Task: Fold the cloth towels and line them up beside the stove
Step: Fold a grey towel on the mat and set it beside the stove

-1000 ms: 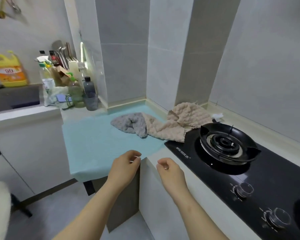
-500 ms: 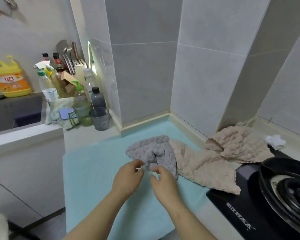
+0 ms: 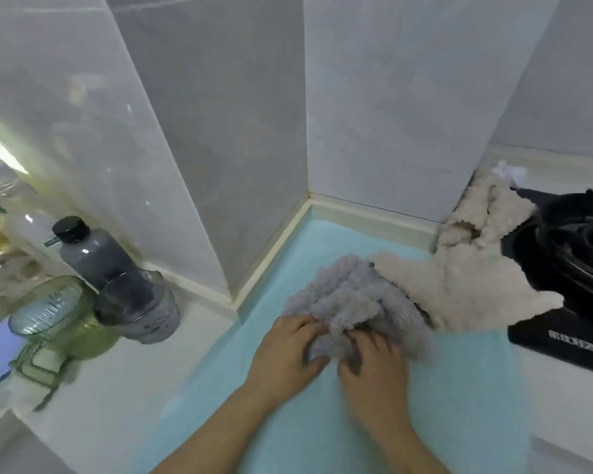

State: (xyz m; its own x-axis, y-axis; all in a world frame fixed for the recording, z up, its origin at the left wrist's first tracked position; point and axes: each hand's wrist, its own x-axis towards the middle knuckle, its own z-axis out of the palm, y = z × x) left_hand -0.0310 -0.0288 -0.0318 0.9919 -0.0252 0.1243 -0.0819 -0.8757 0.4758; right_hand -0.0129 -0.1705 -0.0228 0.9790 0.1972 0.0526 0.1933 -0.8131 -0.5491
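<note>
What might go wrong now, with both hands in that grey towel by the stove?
Two things, I think. The beige towel lies partly on the black stove, close to the burner; if that is hot, it may scorch. It also touches the grey towel that the left hand and right hand grip, so lifting the grey one may drag it along.

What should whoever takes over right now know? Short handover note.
Left hand: grips the grey towel at its near edge.
Right hand: fingers dug into the same towel, beside the left.
Grey towel: crumpled on the blue mat.
Beige towel: unfolded, touching the grey one, partly draped onto the stove.
Done: nothing folded yet.
Left: fold grey, fold beige, line them up beside the stove.
</note>
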